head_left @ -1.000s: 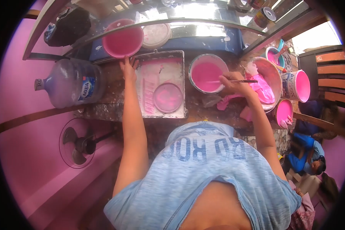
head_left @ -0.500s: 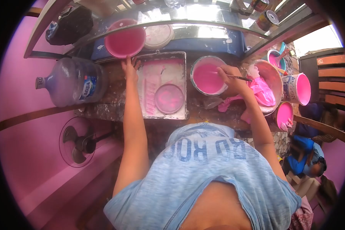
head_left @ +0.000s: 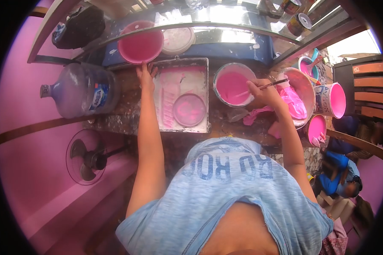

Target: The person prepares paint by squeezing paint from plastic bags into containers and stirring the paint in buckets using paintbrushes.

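My right hand (head_left: 259, 90) pinches a thin paintbrush (head_left: 274, 84) with a dark upper end. Its pale lower end reaches into a bucket of pink paint (head_left: 233, 87). At the near rim of a pink basin (head_left: 141, 44) is my left hand (head_left: 146, 77), its fingers stretched out and touching or very near the rim. Between my arms lies a paint-smeared white tray (head_left: 184, 91), and a round clear lid (head_left: 189, 109) with pink smears rests in it.
A large water jug (head_left: 83, 91) lies at the left above a fan (head_left: 89, 157). On the right stand a wide tub with pink cloth (head_left: 294, 102) and several paint containers (head_left: 337, 100). Glass shelving (head_left: 225, 26) runs across the back. Another person (head_left: 342, 176) sits at lower right.
The paintbrush has swung within the bucket: its upper end is higher and its lower end nearer me. My right hand has shifted slightly right and toward me. My left hand stays by the basin.
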The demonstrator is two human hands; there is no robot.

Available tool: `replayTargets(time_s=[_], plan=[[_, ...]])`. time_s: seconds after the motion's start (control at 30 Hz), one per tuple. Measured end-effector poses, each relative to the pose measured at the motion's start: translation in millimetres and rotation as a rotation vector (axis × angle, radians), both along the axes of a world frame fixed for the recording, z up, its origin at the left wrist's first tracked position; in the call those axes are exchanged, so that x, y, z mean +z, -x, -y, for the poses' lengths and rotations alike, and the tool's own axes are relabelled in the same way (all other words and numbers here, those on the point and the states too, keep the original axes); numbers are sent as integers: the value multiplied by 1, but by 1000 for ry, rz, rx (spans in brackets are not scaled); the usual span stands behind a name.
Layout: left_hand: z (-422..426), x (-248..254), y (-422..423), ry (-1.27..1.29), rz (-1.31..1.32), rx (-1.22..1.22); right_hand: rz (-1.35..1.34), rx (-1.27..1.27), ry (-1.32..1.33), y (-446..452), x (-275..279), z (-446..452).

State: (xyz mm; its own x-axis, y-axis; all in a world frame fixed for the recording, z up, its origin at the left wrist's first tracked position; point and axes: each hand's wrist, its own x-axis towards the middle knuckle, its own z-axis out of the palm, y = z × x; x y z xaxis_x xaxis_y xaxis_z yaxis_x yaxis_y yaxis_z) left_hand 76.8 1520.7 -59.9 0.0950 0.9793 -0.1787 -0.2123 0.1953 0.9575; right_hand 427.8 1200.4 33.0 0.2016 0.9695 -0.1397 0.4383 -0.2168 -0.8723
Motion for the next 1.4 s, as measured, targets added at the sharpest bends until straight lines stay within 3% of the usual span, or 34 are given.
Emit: replayTargets(time_s=[0.03,0.13,0.23,0.37,0.47,0.57,0.67,0.77,0.9,1.0,1.13,1.17,1.27,1.3,1.4], plan=[[0,0,1,-2,-2,-5,-62,17,29,-1,1,0],[0,1,0,-6,0,-11,97,-87,-181,6,1,-7],[-1,1,0,1,-9,0,-13,63,55,0,-6,-1],[-2,0,1,3,-3,-10,-60,-62,-155,-1,-9,-5],[-4,-1,0,10,-2,6,101,-92,-108,1,-1,-5],[-4,0,1,6,-8,6,-105,30,131,0,-3,-4],[-4,-2,0,4,-1,-9,81,-132,-179,5,-1,-6],[-3,-1,4,-5,-4,-16,304,-137,-97,1,3,0],[-2,1,0,16,-19,-1,-62,-8,71,8,-1,1],[-2,3,-4,3,-12,-5,172,-187,-213,10,-6,-5],[1,8,-1,-7,-27,-16,305,-98,-51,1,7,5],[2,6,-2,-5,-23,0,138,-42,-25,6,13,5],[1,7,-7,10,-22,19,15,-21,-40,16,-5,-4],[1,7,-8,7,-18,10,115,-124,-201,20,-1,-4],[-2,4,-1,-3,-21,-1,338,-208,-260,8,-1,1]])
